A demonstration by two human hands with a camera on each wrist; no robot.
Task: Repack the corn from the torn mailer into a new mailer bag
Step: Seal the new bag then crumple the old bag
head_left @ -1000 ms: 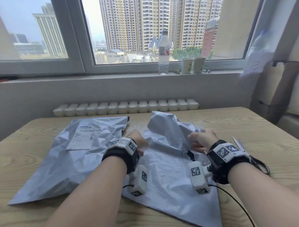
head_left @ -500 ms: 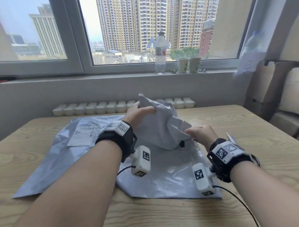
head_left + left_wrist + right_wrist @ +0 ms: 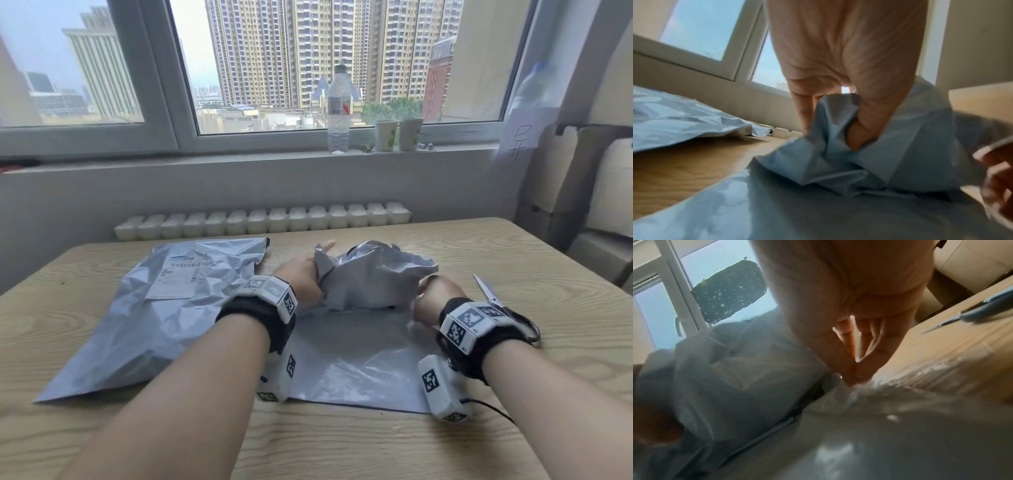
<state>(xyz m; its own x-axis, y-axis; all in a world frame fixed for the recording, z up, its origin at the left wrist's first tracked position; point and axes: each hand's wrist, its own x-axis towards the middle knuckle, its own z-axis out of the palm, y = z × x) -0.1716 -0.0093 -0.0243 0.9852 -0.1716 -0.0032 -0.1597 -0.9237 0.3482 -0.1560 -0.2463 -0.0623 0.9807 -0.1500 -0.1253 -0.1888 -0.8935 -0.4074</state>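
Observation:
A grey new mailer (image 3: pixel 359 363) lies flat on the table in front of me, its far end crumpled and folded back over itself (image 3: pixel 376 277). My left hand (image 3: pixel 301 277) grips the left side of that crumpled fold, thumb pressed into the plastic (image 3: pixel 859 134). My right hand (image 3: pixel 433 298) pinches the mailer's right edge at the fold, fingertips together on a pale film (image 3: pixel 851 379). The torn mailer (image 3: pixel 154 318), with a white shipping label, lies flat to the left, untouched. No corn shows in any view.
Scissors (image 3: pixel 489 294) lie on the wooden table (image 3: pixel 513 253) just right of my right wrist. A water bottle (image 3: pixel 338 109) and two paper cups (image 3: pixel 397 135) stand on the windowsill. Cardboard boxes (image 3: pixel 582 178) stand at the right.
My left hand has brought the lifted, crumpled end of the new mailer down towards the table. My right hand has shifted to the mailer's right edge.

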